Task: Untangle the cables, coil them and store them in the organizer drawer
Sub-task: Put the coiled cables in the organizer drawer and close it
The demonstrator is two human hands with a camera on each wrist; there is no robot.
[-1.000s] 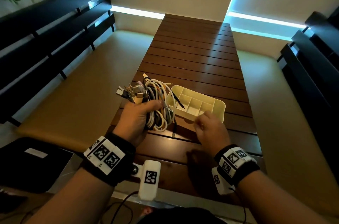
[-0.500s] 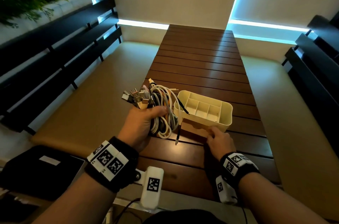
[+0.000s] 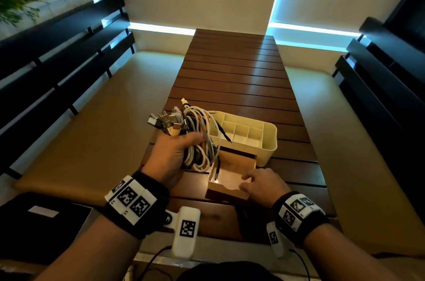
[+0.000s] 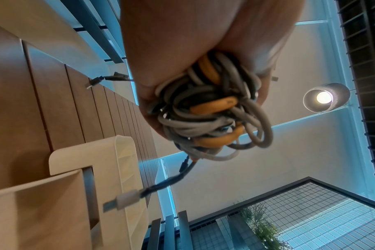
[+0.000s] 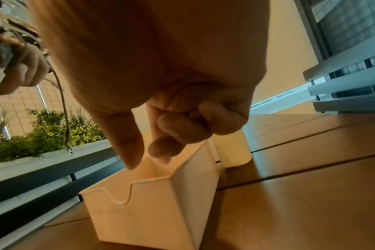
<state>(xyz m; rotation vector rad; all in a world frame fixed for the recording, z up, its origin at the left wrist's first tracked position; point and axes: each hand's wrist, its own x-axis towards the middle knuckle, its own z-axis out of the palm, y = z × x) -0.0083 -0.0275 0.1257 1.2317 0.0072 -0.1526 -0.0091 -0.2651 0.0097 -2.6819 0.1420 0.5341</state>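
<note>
In the head view the drawer (image 3: 230,179), which was shut inside the organizer (image 3: 264,145) half a second ago, now stands pulled well out of its near side toward the person. The right hand (image 3: 262,186) rests on the drawer's near right corner, fingers curled over the rim. The left hand (image 3: 174,156) is clamped round the cables (image 3: 197,133), a thick bundle of white, grey and orange loops held above the table (image 3: 234,78) just left of the organizer, with a few loose ends dangling over the open drawer. The drawer is ready to receive, but the bundle looks tangled, so untangling and coiling seem not yet done

From the left wrist, the fist grips the knotted bundle above the organizer, and one plug (image 4: 120,201) hangs down in front of the drawer

From the right wrist, the thumb (image 5: 126,145) and curled fingers (image 5: 163,148) sit at the rim on the organizer side of the drawer's notched front; whether they pinch the wall is hard to tell
</note>
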